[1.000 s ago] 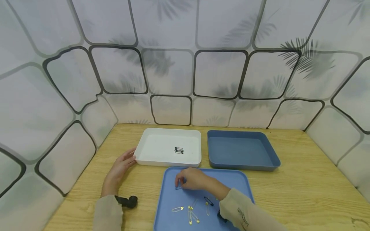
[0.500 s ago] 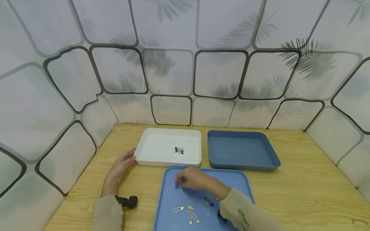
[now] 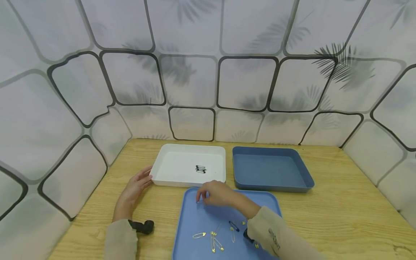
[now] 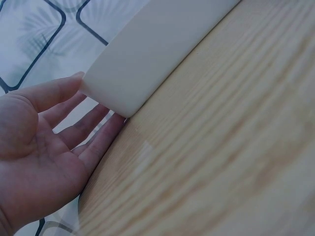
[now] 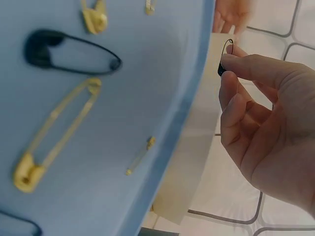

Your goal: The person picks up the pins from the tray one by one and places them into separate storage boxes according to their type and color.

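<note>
My right hand (image 3: 216,193) is over the far part of the light-blue tray (image 3: 190,220). Between its thumb and forefinger it pinches a black safety pin (image 5: 221,70), clearest in the right wrist view. My left hand (image 3: 134,187) rests at the near left corner of the white tray (image 3: 177,183), thumb and straight fingers touching its side (image 4: 110,88). Inside that white tray lie several black safety pins (image 3: 200,169) in a small row. On the light-blue tray are several gold safety pins (image 3: 212,242) and a black safety pin (image 5: 42,49).
A dark blue tray (image 3: 273,169) stands to the right of the white one, with a narrow gap between them. Wooden tabletop (image 3: 344,209) surrounds the trays. Behind rises a patterned cloth wall (image 3: 195,79).
My right hand has lifted and shifted slightly away from me, toward the white tray, with the safety pin in its fingers. The left hand stays at the tray corner.
</note>
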Available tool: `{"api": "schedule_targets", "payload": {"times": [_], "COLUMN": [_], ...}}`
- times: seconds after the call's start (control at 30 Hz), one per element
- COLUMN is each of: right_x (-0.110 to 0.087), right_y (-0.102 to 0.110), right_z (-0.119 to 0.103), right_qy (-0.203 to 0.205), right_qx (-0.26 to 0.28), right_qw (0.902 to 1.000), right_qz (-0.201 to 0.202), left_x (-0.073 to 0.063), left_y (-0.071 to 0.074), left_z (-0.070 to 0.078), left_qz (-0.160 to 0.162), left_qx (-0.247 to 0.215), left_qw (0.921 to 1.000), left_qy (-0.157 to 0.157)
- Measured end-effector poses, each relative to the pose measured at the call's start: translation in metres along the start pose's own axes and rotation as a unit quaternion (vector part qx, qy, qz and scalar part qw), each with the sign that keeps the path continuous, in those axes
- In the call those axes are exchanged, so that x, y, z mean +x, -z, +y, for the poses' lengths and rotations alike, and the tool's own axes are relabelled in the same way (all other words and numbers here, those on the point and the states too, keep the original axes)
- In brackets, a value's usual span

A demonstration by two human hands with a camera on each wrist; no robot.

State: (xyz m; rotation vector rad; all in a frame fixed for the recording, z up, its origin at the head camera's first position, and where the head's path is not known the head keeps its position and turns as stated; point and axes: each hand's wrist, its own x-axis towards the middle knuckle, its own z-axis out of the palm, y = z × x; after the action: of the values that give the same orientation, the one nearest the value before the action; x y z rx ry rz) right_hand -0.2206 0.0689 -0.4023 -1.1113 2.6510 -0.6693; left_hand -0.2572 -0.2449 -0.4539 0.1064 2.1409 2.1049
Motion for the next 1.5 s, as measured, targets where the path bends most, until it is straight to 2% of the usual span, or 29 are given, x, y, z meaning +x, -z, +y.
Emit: {"api": "schedule_targets", "payload": {"times": [0.4, 0.7, 1.0, 1.17, 1.3, 1.5], "right_x": [0.007, 0.019, 0.036, 0.046, 0.052, 0.062], "right_y": [0.022, 0.034, 0.04, 0.039, 0.035, 0.025], "right_z": [0.003, 0.014, 0.024, 0.027, 0.033, 0.043], "right_qy": [-0.002, -0.027, -0.053, -0.081, -0.11, -0.161], "right_qx": [0.015, 0.003, 0.015, 0.031, 0.024, 0.02], "right_qw": [0.9998, 0.9991, 0.998, 0.9959, 0.9931, 0.9856], "right_qz": [0.01, 0.031, 0.029, 0.027, 0.032, 0.049], "left_x": [0.0, 0.0, 0.001, 0.001, 0.001, -0.001], "left_y": [0.001, 0.001, 0.001, 0.002, 0.002, 0.001], "left_z": [0.0, 0.0, -0.001, -0.001, -0.001, -0.001], "left_qz": [-0.003, -0.005, -0.001, -0.001, -0.004, -0.003], "left_qx": [-0.003, -0.004, 0.0, -0.004, -0.003, -0.009], "left_qw": [1.0, 1.0, 1.0, 1.0, 1.0, 1.0], "left_qy": [0.002, 0.0, 0.006, 0.004, -0.002, -0.004]}}
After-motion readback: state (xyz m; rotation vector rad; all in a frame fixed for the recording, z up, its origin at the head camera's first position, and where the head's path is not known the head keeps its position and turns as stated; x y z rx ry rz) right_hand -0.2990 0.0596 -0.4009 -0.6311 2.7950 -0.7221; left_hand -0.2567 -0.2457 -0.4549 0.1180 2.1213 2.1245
